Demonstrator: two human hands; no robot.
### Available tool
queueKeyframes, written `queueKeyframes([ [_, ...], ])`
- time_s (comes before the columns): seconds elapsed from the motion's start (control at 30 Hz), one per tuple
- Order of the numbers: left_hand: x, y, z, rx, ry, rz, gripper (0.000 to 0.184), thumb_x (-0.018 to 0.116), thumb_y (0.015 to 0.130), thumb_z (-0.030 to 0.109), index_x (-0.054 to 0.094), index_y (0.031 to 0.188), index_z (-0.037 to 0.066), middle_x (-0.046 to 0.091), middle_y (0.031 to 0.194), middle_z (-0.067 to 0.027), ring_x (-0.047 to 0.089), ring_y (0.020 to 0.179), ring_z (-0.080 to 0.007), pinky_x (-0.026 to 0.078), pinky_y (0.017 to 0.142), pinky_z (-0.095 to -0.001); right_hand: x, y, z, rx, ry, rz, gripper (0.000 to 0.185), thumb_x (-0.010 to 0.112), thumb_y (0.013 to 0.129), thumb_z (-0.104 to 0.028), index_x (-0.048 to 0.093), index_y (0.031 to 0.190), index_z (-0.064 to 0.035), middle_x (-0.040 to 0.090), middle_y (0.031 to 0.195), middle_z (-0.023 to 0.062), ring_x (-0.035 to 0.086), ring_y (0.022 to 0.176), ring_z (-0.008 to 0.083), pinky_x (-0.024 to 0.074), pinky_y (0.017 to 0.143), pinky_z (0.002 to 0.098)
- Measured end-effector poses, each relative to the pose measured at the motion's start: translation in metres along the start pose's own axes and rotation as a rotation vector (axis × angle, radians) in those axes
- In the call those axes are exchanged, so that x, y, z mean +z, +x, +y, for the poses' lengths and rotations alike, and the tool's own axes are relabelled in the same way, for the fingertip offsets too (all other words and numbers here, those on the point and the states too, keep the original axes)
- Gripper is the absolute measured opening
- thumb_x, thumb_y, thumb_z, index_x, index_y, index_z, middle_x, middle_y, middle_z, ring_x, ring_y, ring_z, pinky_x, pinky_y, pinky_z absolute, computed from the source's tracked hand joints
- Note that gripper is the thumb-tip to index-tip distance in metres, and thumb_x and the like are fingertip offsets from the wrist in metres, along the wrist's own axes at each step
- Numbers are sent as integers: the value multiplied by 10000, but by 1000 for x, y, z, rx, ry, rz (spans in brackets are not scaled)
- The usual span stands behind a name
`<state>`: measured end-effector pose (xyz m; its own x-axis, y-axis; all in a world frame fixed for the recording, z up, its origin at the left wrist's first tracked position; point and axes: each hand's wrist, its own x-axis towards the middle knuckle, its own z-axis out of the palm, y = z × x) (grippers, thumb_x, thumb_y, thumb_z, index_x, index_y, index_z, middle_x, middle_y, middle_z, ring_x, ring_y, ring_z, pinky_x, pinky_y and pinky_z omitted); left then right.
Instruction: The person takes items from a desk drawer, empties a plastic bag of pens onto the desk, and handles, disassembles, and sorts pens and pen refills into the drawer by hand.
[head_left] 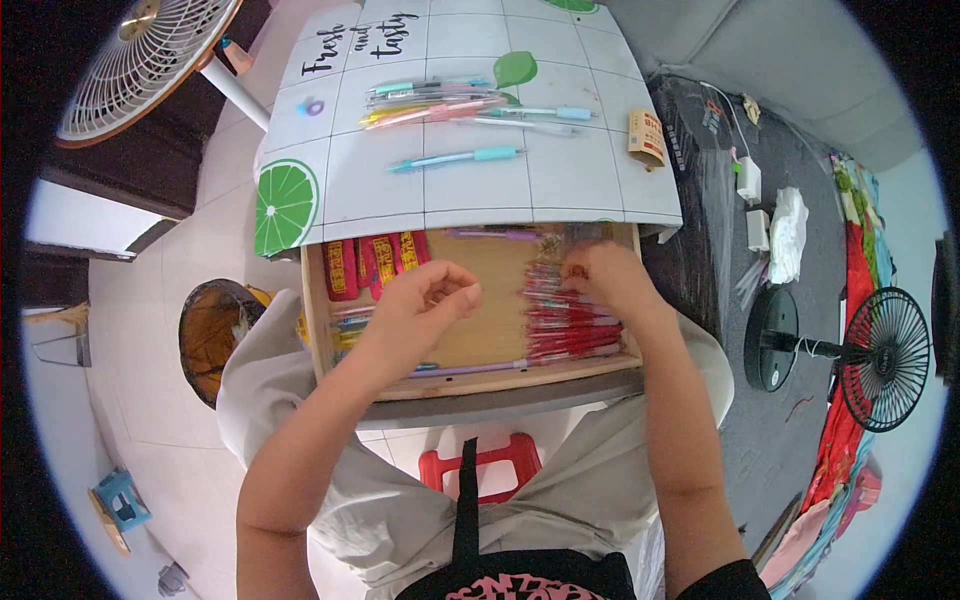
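Observation:
A wooden drawer [480,340] stands pulled out in front of me. My left hand [425,310] hovers over its left half, fingers loosely curled, thumb a little apart, nothing visible in it. At the back right of the drawer, my right hand [602,275] points down with bent fingers at a clear plastic item [560,240] and a stack of red pens [570,325]. Its fingertips are partly hidden and blurred, so what they grip cannot be made out. Red packets with yellow labels [375,262] lie at the back left, near several pens [350,325].
On the tabletop [360,195] lie a pile of pens [440,105], a light-blue pen [455,158], a small brown box [646,138] and a small purple ring [312,107]. Fans stand left [150,50] and right [880,360]. A red stool [480,465] is below.

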<state>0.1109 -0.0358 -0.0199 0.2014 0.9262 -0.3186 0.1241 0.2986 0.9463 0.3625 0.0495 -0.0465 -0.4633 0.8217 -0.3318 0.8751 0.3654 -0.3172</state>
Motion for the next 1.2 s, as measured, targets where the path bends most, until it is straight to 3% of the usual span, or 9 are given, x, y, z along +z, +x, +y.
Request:
queueKeyframes([
  [0.07,3,4,-11,-20,54,-28,188,559,888,162,568,996,9,617,893,-40,580,797,-98,461,729,-234,9,-1,-3,-67,-201,-48,104,585,722,-119,665,781,-87,645,779,163,638,751,316,508,685,427],
  [0.37,5,5,-9,-42,86,-50,205,555,893,190,570,993,12,611,880,-27,571,823,-88,461,740,-234,3,-9,-4,-6,-418,-95,120,581,716,-91,677,775,-49,661,797,145,655,762,292,518,669,392],
  [0.67,1,-1,3,-13,34,16,222,587,851,194,597,938,-10,613,812,-40,552,751,-96,448,695,-248,21,-4,14,71,-389,-47,103,630,691,-143,671,784,-128,649,750,110,636,734,289,497,657,397],
  [0.8,-4,-1,4,62,11,37,217,576,859,189,587,933,-14,612,796,-42,559,743,-93,449,687,-247,-31,-14,-35,-50,-131,-27,72,596,745,-95,652,765,-55,649,775,106,638,708,299,503,644,375],
  [0.87,-6,-1,8,82,-27,63,210,571,862,186,584,928,-13,611,792,-41,561,740,-93,451,686,-249,-43,-13,-54,-260,382,222,70,616,749,-87,624,808,-50,619,785,93,600,699,297,480,636,385],
  [0.9,-7,-2,10,99,-60,73,204,566,865,183,581,922,-12,609,789,-41,563,737,-93,453,685,-251,-48,-9,-60,-271,381,220,70,616,749,-87,624,808,-50,619,785,93,600,699,297,480,636,385],
  [0.97,-11,-1,9,110,-82,77,191,554,883,180,579,928,-3,610,812,-35,561,751,-85,457,702,-239,-59,8,-70,-446,157,619,124,620,751,-63,600,871,-46,590,873,70,565,809,271,456,697,380],
  [1.07,-15,0,11,112,-131,89,174,536,903,173,572,935,5,607,840,-30,558,770,-82,463,717,-232,-64,37,-80,-454,-44,719,172,613,748,-63,592,918,-47,569,1000,68,531,946,253,429,773,372],
  [1.2,-16,-2,13,118,-318,173,163,523,891,152,557,944,2,591,799,-32,564,739,-95,458,671,-237,-49,53,-77,-476,-176,697,197,597,747,-45,578,942,-42,551,995,70,513,962,255,411,796,368],
])
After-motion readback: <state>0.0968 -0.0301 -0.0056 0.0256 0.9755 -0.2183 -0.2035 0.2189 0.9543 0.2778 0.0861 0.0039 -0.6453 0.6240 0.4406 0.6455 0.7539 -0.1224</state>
